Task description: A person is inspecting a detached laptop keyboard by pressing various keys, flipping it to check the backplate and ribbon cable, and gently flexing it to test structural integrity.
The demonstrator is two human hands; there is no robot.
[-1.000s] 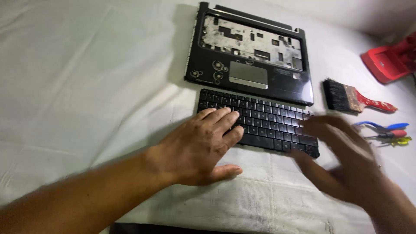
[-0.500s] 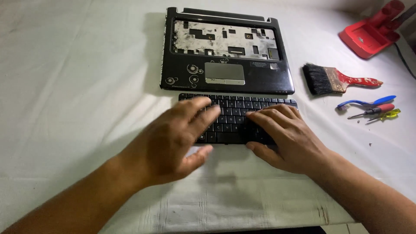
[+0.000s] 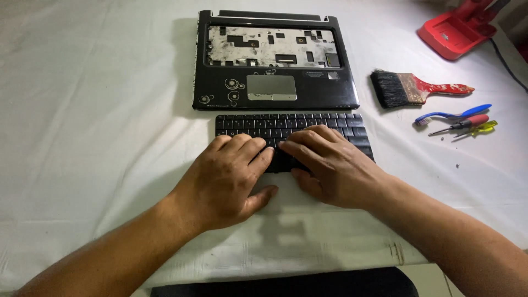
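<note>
Both of your hands lie flat on the detached black laptop keyboard (image 3: 286,125), which sits loose on the white cloth-covered worktop (image 3: 93,110), just in front of the laptop's stripped lower shell (image 3: 275,60) and parallel to its front edge. Your left hand (image 3: 228,179) covers the keyboard's near left part, fingers spread a little and lying forward over the keys, thumb stretched out to the side on the cloth just below the keyboard's near edge. Your right hand (image 3: 330,168) rests over the middle and right of the keyboard, fingers angled toward the left so that their tips come almost up against those of the other hand. Neither hand closes its grip around anything: the fingers of both are extended and pressed down on top of the keys, not curled under an edge as far as you can see. The shell's keyboard bay stands uncovered, showing a pale metal plate with cutouts, and its grey touchpad (image 3: 271,88) faces you. To the right of the shell lies a paintbrush (image 3: 418,88) with black bristles and a worn red handle; nearer to you are a blue toothbrush (image 3: 454,114), a red-handled screwdriver (image 3: 459,125) and a yellow-handled screwdriver (image 3: 479,129), close together. A red plastic object (image 3: 456,30) sits at the far right corner.
</note>
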